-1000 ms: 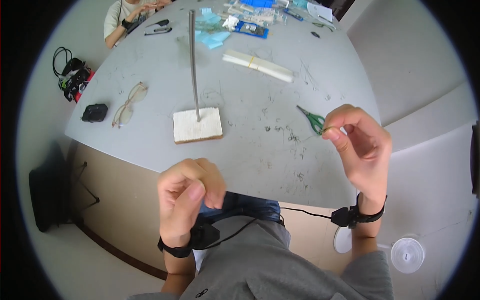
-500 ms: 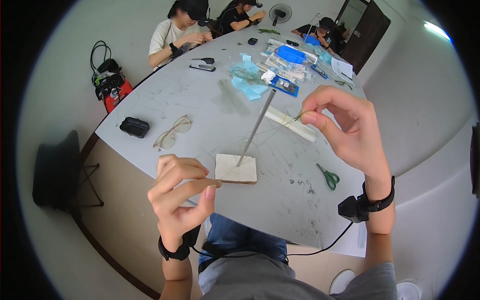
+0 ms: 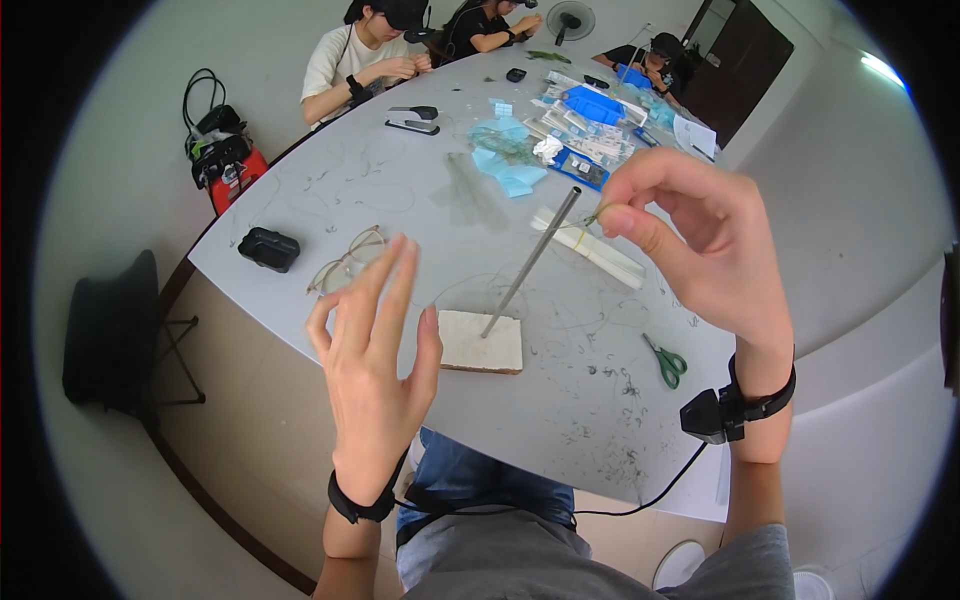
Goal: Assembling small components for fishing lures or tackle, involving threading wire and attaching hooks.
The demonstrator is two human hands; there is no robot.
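My right hand (image 3: 700, 245) is raised over the right part of the table, thumb and forefinger pinched on a small bunch of thin green thread (image 3: 590, 219). The loose ends are too fine to follow. My left hand (image 3: 375, 345) is held up at the left with its fingers stretched out, nothing visible in it. Between my hands a thin metal rod (image 3: 532, 262) rises, leaning right in the view, from a white-topped block (image 3: 482, 348) on the table. The left thumb overlaps the block's left edge in the view. The rod's top is close to the pinched thread.
Green-handled scissors (image 3: 668, 362) lie to the right; a bundle of white strips (image 3: 605, 262) is behind the rod. Glasses (image 3: 340, 268), a black tray (image 3: 268, 250) and a stapler (image 3: 412, 121) are at left. Blue packets (image 3: 512, 172) lie farther back. Several people sit around the table.
My left hand has opened from a pinch, its fingers now stretched out, and moved up and slightly right. The right hand keeps its pinch, nearly in place. The view has shifted slightly.
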